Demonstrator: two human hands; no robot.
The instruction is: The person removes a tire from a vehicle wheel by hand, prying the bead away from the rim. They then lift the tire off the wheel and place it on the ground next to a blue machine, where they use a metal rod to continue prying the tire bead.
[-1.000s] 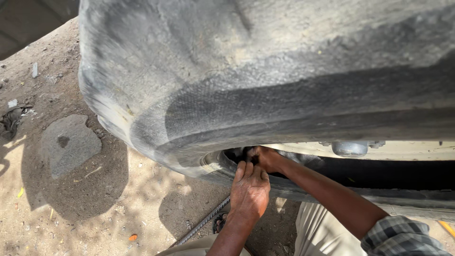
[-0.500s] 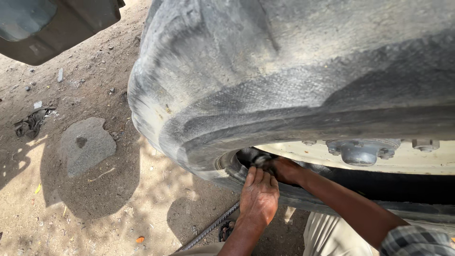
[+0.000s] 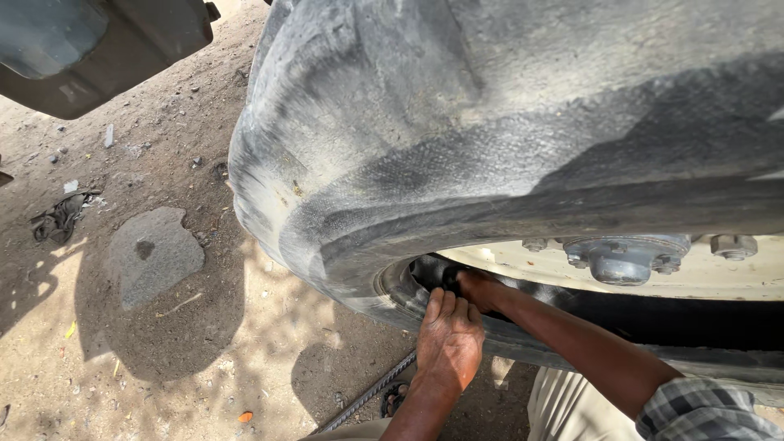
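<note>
Your left hand (image 3: 448, 341) presses flat, fingers loose, against the lower edge of the big tyre (image 3: 490, 131) above it. Your right hand (image 3: 478, 287) reaches inside the rim (image 3: 506, 260); its grip is hidden.

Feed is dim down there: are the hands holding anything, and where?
No tool shows. The left hand presses flat on the tire bead by the rim; the right hand reaches into that gap, fingers hidden.
</note>
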